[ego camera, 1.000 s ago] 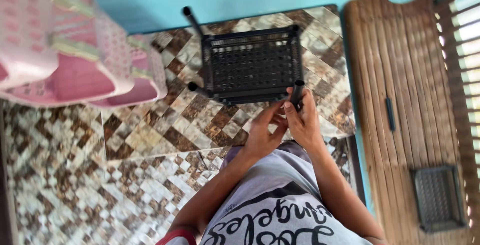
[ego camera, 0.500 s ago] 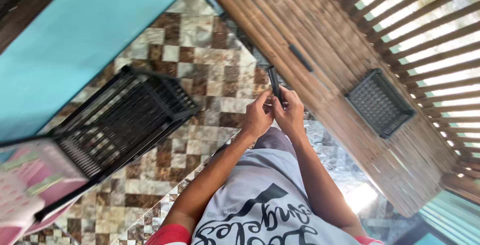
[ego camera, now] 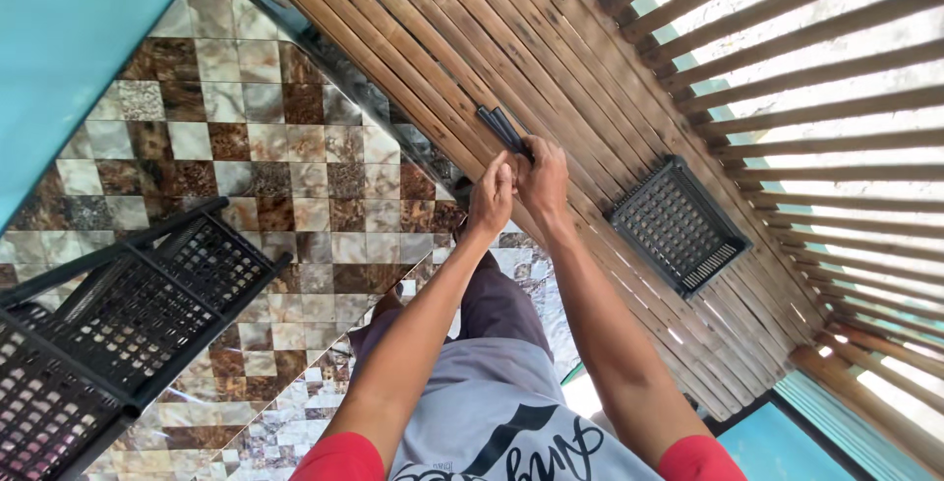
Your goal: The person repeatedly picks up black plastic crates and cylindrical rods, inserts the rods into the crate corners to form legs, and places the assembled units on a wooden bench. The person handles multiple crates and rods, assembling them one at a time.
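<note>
Rods: two thin black rods (ego camera: 500, 129) held side by side, touching along their length, in front of the person's chest and above the slatted bamboo bench (ego camera: 413, 58).
Long axis: the rods run on a slant, their free ends pointing up and to the left in the head view, away from the body; the lower ends disappear into the hands.
Left hand (ego camera: 491, 198): fingers curled closed, pressed against the right hand just below the rods; whether they actually pinch the rods I cannot tell.
Right hand (ego camera: 542, 174): fingers clenched around the lower ends of the rods, thumb side toward the left hand.
Small basket (ego camera: 677, 224): a black square mesh basket lying flat on the bench, to the right of the hands and apart from them.
Rack (ego camera: 118, 319): a black mesh rack with long legs, tipped over on the tiled floor (ego camera: 256, 166), well to the left of the hands.
Wall (ego camera: 79, 19): turquoise, at the far left, beyond the rack.
</note>
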